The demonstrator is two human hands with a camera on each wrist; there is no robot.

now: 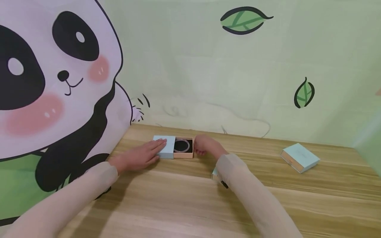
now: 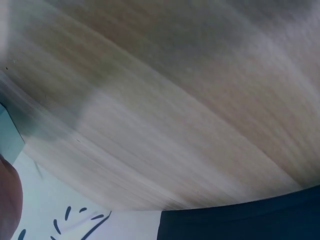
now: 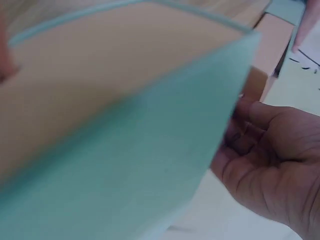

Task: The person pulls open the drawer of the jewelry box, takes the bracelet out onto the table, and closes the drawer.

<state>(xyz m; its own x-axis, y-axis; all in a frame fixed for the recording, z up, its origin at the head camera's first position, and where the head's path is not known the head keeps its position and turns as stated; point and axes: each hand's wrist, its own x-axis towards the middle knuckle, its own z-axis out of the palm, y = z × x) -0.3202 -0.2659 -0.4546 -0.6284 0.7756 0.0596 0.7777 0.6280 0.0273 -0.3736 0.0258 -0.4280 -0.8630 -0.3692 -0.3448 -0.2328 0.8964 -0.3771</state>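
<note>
- The left hand (image 1: 143,155) rests with its fingers extended on the blue cover (image 1: 170,149) of a box near the back of the table (image 1: 166,195); light pressure should be enough to steady it
- The right hand (image 1: 206,145), fingers curled, is at the right end of the tray (image 1: 183,155); I cannot tell whether it pinches the tray or only touches it
- The step looks like sliding tray and cover along each other; a straight, level, slow move should help prevent jamming
- The tray stands partly out of the cover, and in it a ring (image 1: 189,145) lies on black padding (image 1: 182,145)
- A second box (image 1: 300,157) sits well apart on the right, its contents hidden
- A third box (image 1: 214,174) shows partly beside the right sleeve (image 1: 238,175), contents unclear
</note>
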